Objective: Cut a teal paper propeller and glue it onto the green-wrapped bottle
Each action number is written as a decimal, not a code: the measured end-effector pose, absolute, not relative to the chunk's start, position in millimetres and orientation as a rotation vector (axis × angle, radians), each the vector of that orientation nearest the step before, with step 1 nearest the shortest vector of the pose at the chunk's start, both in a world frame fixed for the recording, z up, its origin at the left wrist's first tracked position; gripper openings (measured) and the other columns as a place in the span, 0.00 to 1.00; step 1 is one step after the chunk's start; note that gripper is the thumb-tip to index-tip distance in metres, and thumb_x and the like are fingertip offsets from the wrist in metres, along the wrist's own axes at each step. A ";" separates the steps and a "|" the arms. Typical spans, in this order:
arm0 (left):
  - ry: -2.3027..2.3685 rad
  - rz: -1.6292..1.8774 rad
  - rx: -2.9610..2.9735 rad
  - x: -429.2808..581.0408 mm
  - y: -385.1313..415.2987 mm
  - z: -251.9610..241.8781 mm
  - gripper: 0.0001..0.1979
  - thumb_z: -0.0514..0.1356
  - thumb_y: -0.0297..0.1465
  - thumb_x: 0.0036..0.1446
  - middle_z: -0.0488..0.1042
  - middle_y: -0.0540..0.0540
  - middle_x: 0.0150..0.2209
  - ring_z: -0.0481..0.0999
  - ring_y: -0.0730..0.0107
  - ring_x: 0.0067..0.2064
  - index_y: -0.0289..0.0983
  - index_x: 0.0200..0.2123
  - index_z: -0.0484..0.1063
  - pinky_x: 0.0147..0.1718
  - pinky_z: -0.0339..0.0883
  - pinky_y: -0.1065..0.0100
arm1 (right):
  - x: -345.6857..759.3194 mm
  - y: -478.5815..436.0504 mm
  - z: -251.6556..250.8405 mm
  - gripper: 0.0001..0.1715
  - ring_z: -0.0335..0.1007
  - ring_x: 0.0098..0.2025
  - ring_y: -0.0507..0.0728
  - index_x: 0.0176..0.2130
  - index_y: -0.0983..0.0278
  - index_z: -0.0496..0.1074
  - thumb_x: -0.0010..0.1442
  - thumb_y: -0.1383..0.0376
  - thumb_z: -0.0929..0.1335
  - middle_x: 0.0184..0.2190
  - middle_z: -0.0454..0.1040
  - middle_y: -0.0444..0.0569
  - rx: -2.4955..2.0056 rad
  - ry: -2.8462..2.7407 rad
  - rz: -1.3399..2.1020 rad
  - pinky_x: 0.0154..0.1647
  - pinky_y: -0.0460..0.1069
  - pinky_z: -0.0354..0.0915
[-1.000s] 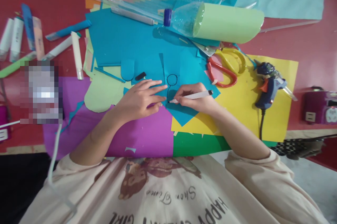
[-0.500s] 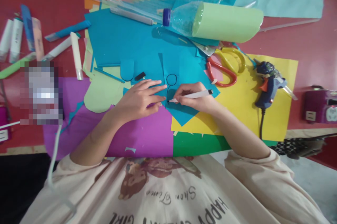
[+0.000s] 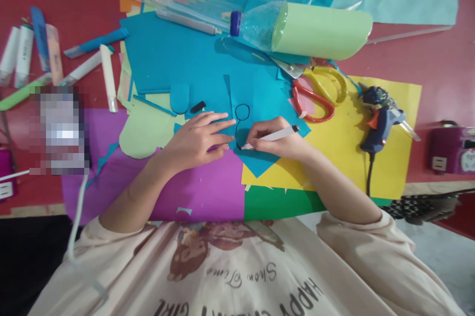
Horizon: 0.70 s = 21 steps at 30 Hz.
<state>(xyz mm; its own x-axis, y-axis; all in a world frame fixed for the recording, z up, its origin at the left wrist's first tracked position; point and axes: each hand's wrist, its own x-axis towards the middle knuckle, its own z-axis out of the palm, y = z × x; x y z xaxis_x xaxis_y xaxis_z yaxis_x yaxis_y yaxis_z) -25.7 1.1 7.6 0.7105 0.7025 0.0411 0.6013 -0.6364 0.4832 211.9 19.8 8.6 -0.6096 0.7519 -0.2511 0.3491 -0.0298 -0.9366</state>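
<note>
My right hand (image 3: pixel 273 140) grips a white marker (image 3: pixel 276 135) with its tip on a blue paper sheet (image 3: pixel 260 100). A black outline (image 3: pixel 242 112), a small circle with a curved line below it, is drawn on that sheet. My left hand (image 3: pixel 196 140) lies flat beside the drawing, fingers stretched out and pressing the blue paper down. A black marker cap (image 3: pixel 197 107) lies just above my left fingers.
Red-and-yellow scissors (image 3: pixel 319 93) and a blue glue gun (image 3: pixel 378 118) lie on a yellow sheet (image 3: pixel 401 157) to the right. A plastic bottle wrapped in light green paper (image 3: pixel 319 33) lies above. Several markers (image 3: pixel 22 53) are scattered at the left. Purple (image 3: pixel 200 192) and green sheets lie nearest me.
The marker tip has moved slightly down and right along the curved line, extending the black outline. My left hand has stayed in place.
</note>
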 end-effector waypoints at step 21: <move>0.996 0.336 2.509 -26.1 0.5 6.3 0.16 0.52 0.35 0.66 0.74 0.43 0.58 0.69 0.55 0.62 0.40 0.45 0.80 0.61 0.64 0.48 | 214.9 22.7 13.8 0.07 0.58 0.21 0.48 0.23 0.66 0.71 0.48 0.67 0.65 0.18 0.69 0.42 -1.130 -1.967 1.714 0.20 0.43 0.52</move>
<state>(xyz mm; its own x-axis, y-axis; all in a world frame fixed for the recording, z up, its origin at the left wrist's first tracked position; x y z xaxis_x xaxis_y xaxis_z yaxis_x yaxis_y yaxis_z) -26.1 0.5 6.3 0.7142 0.6966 0.0683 0.5955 -0.6560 0.4638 214.9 22.7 13.8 -0.6468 0.7151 -0.2652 0.3604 -0.0200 -0.9326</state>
